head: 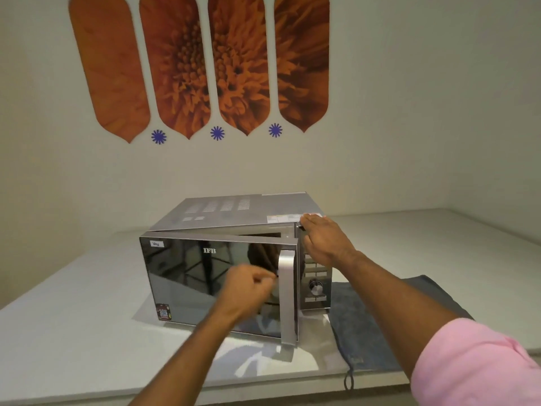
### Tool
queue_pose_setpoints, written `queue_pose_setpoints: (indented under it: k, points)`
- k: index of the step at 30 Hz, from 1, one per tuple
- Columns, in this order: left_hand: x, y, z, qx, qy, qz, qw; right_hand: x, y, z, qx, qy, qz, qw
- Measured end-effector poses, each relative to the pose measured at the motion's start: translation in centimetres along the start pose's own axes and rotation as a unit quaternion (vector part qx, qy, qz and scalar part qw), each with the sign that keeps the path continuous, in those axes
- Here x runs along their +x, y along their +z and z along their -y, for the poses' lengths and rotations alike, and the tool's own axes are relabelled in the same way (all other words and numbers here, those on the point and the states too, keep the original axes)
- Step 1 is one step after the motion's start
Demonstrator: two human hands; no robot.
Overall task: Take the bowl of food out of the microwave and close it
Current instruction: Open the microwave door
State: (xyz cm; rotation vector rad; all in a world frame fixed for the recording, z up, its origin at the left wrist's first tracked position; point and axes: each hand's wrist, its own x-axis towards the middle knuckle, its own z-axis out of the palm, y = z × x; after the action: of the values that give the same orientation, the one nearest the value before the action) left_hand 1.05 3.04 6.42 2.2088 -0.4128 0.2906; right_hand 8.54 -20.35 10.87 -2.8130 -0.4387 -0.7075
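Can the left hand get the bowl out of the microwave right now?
Probably not yet. The door is only slightly ajar, blocking the opening, and no bowl is visible. The left hand is at the handle.

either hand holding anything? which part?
Left hand grips the silver vertical door handle mid-height on the mirrored black microwave. Right hand rests flat on its top right corner, holding nothing.

soft, dim light — left hand (pixel 248 284) blurred (wide-angle)
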Motion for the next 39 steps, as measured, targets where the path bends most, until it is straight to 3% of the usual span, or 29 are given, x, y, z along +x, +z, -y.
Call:
queue_pose_setpoints:
  k: [3,5,9,12,26,39]
  points:
    - [-0.2,-5.4,-2.8,-0.036,0.06,-0.156,0.985,-0.1,-0.1,0.3,-0.001,0.008,0.0,1.0]
    - [0.0,-7.8,-4.5,0.026,0.079,-0.194,0.978,-0.1,-0.1,0.6,-0.005,0.012,0.002,1.0]
    - [0.6,-9.7,-5.6,0.23,-0.03,-0.107,0.967,-0.2,-0.1,0.7,-0.016,0.022,0.006,1.0]
    - [-0.2,-9.8,-4.3,0.279,-0.115,-0.046,0.952,-0.2,-0.1,0.9,-0.018,0.023,0.009,1.0]
    - [-3.3,-14.6,-3.3,0.346,-0.131,-0.048,0.928,-0.7,0.3,1.1,-0.021,0.025,-0.011,0.999]
    - [-5.6,-19.2,-2.5,0.437,-0.158,-0.068,0.883,-1.0,1.3,1.0,-0.041,0.01,-0.054,0.998]
